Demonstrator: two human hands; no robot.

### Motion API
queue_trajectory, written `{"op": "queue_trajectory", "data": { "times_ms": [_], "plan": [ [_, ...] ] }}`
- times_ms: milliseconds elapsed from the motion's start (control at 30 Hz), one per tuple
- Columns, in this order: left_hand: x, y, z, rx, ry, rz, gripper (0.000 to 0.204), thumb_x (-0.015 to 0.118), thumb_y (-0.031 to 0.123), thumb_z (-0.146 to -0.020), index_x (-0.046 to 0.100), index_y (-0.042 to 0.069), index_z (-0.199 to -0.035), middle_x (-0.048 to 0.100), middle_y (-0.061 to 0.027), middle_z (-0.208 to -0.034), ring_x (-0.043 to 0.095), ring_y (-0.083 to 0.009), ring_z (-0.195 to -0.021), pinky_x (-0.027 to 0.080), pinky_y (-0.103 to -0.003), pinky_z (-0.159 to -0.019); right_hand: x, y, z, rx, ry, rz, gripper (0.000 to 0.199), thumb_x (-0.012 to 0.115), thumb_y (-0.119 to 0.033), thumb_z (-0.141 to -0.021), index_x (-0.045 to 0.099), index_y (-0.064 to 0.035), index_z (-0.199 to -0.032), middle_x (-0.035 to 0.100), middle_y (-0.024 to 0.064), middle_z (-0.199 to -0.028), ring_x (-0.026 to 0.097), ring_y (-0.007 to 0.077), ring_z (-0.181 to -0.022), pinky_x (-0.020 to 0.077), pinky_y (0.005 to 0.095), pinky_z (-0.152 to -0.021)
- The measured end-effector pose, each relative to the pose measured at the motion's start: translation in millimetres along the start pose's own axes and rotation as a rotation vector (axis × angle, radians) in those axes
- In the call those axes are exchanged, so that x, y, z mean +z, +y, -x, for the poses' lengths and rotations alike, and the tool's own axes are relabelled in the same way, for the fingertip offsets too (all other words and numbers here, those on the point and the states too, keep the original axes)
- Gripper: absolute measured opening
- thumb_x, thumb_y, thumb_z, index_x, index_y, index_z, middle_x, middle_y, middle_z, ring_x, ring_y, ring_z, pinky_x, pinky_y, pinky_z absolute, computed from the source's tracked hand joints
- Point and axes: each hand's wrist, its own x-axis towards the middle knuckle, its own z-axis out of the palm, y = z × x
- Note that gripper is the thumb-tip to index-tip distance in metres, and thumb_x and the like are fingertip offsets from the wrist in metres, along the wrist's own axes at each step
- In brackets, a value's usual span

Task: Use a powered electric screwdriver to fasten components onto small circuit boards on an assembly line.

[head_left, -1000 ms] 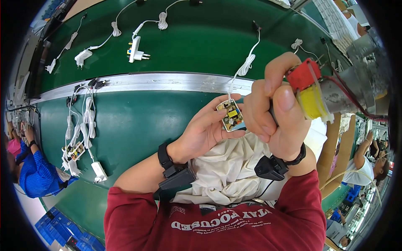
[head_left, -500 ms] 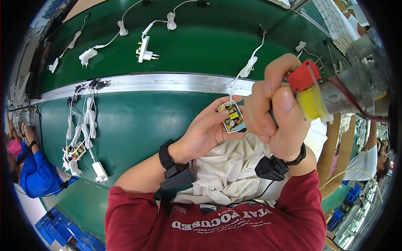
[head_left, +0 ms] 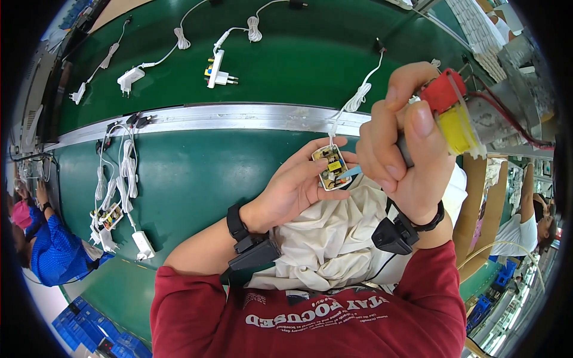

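Observation:
My left hand holds an opened white power adapter, its fingers and thumb around the casing. The circuit board inside faces up, with a yellow component in its middle. A white cable leaves the adapter's far end. My right hand is closed around a grey tube-shaped tool with yellow tape, a red block and thin dark red wires. The tool's pale blue pointed tip reaches over the right side of the board. Whether it touches the board, I cannot tell.
Adapters with bundled white cables lie on the green table to the left. Beyond a metal rail, more adapters lie on a green belt. Cream cloth covers my lap. A cardboard box stands right; a person in blue sits left.
My right hand and the tool have moved up and to the right, drawing the blue tip back toward the board's right side. The adapters on the far belt have shifted slightly right.

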Motion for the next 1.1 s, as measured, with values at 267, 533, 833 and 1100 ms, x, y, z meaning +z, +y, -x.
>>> {"op": "queue_trajectory", "data": {
  "times_ms": [267, 533, 833, 1100],
  "plan": [
    [-2.4, -3.4, -1.4, -0.017, 0.02, -0.001, 0.042, 0.037, 0.015, -0.096, 0.029, 0.004, -0.136, 0.043, -0.016, -0.129, 0.048, -0.0221, -0.117, 0.051, -0.039, -0.091, -1.1, -3.0, 0.6, -0.017, 0.052, 0.079, 0.027, 0.042, -0.034, -0.096, 0.037, -0.0075, -0.097, 0.031, -0.0027, -0.046, 0.024, 0.005, -0.033, 0.0218, 0.0206, -0.033],
    [0.9, -3.6, -1.5, -0.035, 0.003, -0.05, 0.044, 0.04, 0.01, -0.095, 0.029, 0.005, -0.137, 0.044, -0.0147, -0.13, 0.048, -0.0242, -0.12, 0.05, -0.04, -0.092, -4.6, 1.4, -5.9, -0.065, 0.086, 0.095, 0.025, 0.039, -0.033, -0.097, 0.037, -0.0079, -0.094, 0.03, -0.0038, -0.047, 0.025, 0.0041, -0.034, 0.0212, 0.0204, -0.033],
    [3.4, -8.2, -3.1, -0.039, 0.008, -0.196, 0.046, 0.041, 0.004, -0.092, 0.031, 0.008, -0.137, 0.045, -0.0132, -0.13, 0.048, -0.0224, -0.12, 0.05, -0.04, -0.091, -10.8, -1.0, -8.0, -0.039, 0.11, 0.075, 0.025, 0.038, -0.033, -0.097, 0.036, -0.0092, -0.091, 0.03, -0.0042, -0.046, 0.025, 0.004, -0.034, 0.0213, 0.0202, -0.034],
    [-3.7, -2.0, -1.7, 0.04, 0.035, -0.045, 0.045, 0.039, 0.001, -0.091, 0.032, 0.007, -0.136, 0.046, -0.0143, -0.129, 0.047, -0.0231, -0.121, 0.05, -0.041, -0.092, 0.5, -1.9, -1.0, -0.01, 0.046, 0.098, 0.026, 0.039, -0.035, -0.097, 0.033, -0.0105, -0.088, 0.031, -0.0038, -0.046, 0.025, 0.0043, -0.033, 0.0211, 0.02, -0.033]
  ]
}}
